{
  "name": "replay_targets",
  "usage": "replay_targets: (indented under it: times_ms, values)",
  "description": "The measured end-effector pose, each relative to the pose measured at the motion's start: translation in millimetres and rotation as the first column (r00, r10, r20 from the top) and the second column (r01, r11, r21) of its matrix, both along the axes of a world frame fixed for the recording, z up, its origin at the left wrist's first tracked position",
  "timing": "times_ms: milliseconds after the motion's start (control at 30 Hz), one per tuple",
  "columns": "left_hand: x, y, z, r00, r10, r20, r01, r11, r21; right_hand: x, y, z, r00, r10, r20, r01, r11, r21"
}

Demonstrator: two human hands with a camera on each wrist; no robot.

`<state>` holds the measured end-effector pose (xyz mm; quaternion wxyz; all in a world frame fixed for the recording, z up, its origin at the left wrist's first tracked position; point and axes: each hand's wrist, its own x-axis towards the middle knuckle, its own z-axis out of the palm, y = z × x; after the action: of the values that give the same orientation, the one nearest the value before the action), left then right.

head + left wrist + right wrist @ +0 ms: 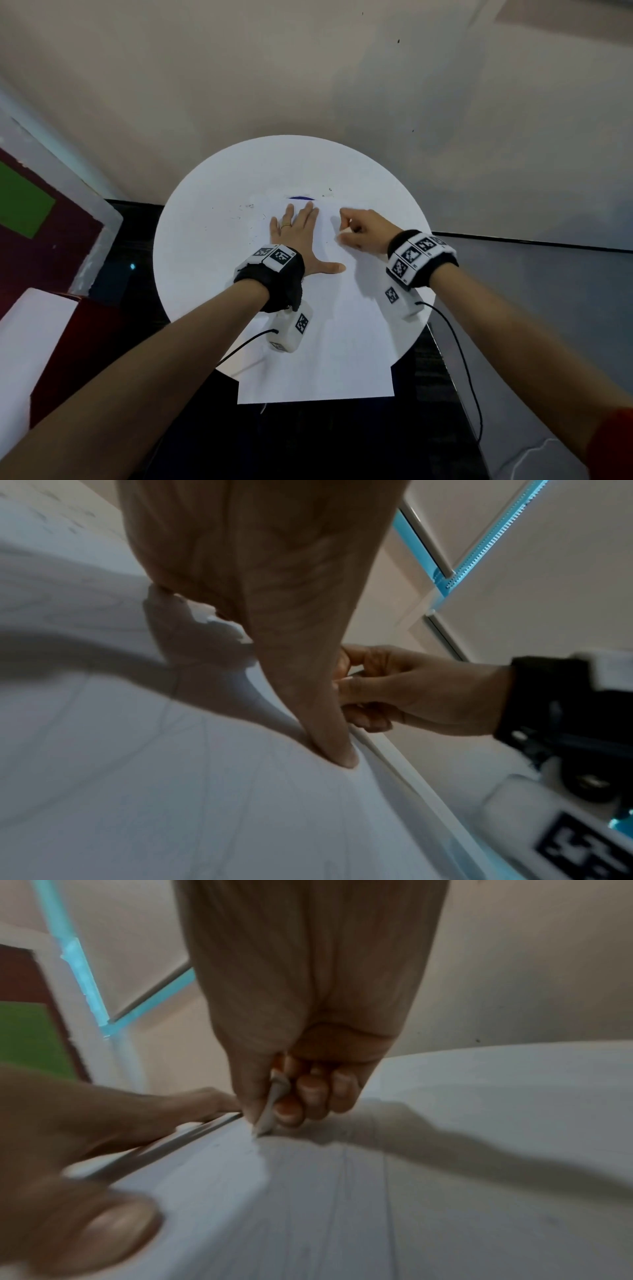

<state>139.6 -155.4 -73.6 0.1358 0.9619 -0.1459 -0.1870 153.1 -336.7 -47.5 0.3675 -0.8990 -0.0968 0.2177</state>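
Observation:
A white sheet of paper (335,342) lies on a round white table (191,260) and hangs over its near edge. My left hand (298,236) lies flat on the sheet, fingers straight, thumb spread to the right. In the right wrist view the left hand (85,1137) presses on a thin straight edge (164,1148), probably a ruler. My right hand (363,229) grips a pale pencil (344,233) just right of the left fingers. The pencil (270,1110) points down with its tip on the paper beside the straight edge. In the left wrist view the right hand (411,691) shows behind my thumb.
A small dark blue mark (301,197) sits on the table beyond my left fingertips. A beige wall rises behind the table. A red and green panel (24,202) and a white block (34,335) stand at the left. Black cables (462,359) trail from the wrist cameras.

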Motion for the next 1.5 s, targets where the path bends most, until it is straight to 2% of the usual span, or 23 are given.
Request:
replay_targets:
  times_ms: [67,233,367,533,667,733,800,833,867,900,967,1067,1100,1167,1200,1233,1267,1300,1333,1367,1400,1433,1500]
  values:
    - [-1,0,0,1.0,0.005,0.005,-0.005,1.0,0.002,2,1,-3,0.996,-0.053,0.067,0.054,0.998,-0.019]
    - [-1,0,-2,1.0,-0.001,0.0,0.001,1.0,0.004,-12,-2,-4,0.997,0.055,-0.06,-0.054,0.999,0.007]
    - [-2,1,-2,1.0,-0.009,0.004,0.009,1.0,0.002,7,17,-6,0.993,-0.053,0.102,0.051,0.999,0.019]
    - [-2,1,-3,1.0,-0.004,0.02,0.005,1.0,-0.01,-7,17,-9,0.999,0.026,0.023,-0.027,1.0,0.007]
    - [-1,2,-4,1.0,-0.021,0.016,0.021,1.0,0.014,13,31,-6,0.986,-0.052,0.158,0.055,0.998,-0.015]
    - [-1,3,-4,1.0,-0.018,0.013,0.018,1.0,0.005,5,31,-10,0.992,-0.017,0.126,0.019,1.0,-0.013]
    - [-3,3,-3,1.0,-0.018,0.014,0.018,1.0,-0.001,-7,24,-12,0.999,0.043,0.019,-0.043,0.999,0.016]
    - [-3,2,-2,1.0,-0.022,0.006,0.022,1.0,0.0,-10,18,-12,1.0,0.017,0.0,-0.017,0.999,0.047]
    - [-3,2,-2,0.999,-0.031,-0.009,0.031,0.999,0.013,-10,12,-13,0.997,-0.072,0.022,0.069,0.992,0.108]
    - [-3,2,-2,0.999,-0.042,-0.023,0.043,0.998,0.035,-9,6,-16,0.974,-0.219,0.058,0.203,0.958,0.202]
    - [-6,0,2,0.998,-0.055,-0.037,0.058,0.995,0.078,-7,-3,-22,0.881,-0.469,0.059,0.413,0.824,0.387]
    - [-23,-16,6,0.98,-0.182,0.085,0.163,0.969,0.188,-13,-8,-33,0.827,-0.562,-0.037,0.496,0.695,0.521]
    - [-33,-25,5,0.955,-0.274,0.116,0.247,0.947,0.204,-13,-8,-35,0.808,-0.586,-0.06,0.52,0.661,0.541]
    - [-50,-38,0,0.884,-0.463,0.061,0.451,0.881,0.144,-11,-8,-33,0.779,-0.618,-0.106,0.563,0.615,0.553]
    - [-54,-39,-2,0.864,-0.503,0.029,0.497,0.86,0.115,-11,-8,-32,0.781,-0.615,-0.105,0.563,0.622,0.544]
    - [-56,-36,-4,0.887,-0.461,0.007,0.458,0.883,0.104,-10,-8,-32,0.794,-0.6,-0.094,0.55,0.645,0.53]
    - [-55,-30,-7,0.946,-0.324,-0.008,0.322,0.939,0.12,-11,-8,-32,0.812,-0.578,-0.086,0.532,0.67,0.518]
    - [-51,-25,-6,0.992,-0.123,-0.013,0.124,0.979,0.16,-11,-10,-32,0.826,-0.558,-0.081,0.518,0.694,0.501]
    - [-49,-19,-3,0.997,0.073,-0.014,-0.068,0.975,0.213,-12,-11,-33,0.838,-0.539,-0.08,0.506,0.716,0.481]
    - [-46,-15,1,0.98,0.201,0.006,-0.195,0.947,0.254,-12,-12,-33,0.851,-0.521,-0.073,0.492,0.741,0.457]
    - [-43,-13,2,0.97,0.238,0.047,-0.242,0.934,0.262,-12,-14,-32,0.867,-0.494,-0.063,0.469,0.766,0.44]
    - [-41,-12,2,0.977,0.189,0.099,-0.208,0.949,0.239,-12,-15,-30,0.888,-0.456,-0.053,0.433,0.794,0.427]
    - [-32,-14,2,0.988,-0.051,0.144,0.034,0.993,0.116,-11,-18,-25,0.932,-0.359,-0.054,0.35,0.852,0.389]
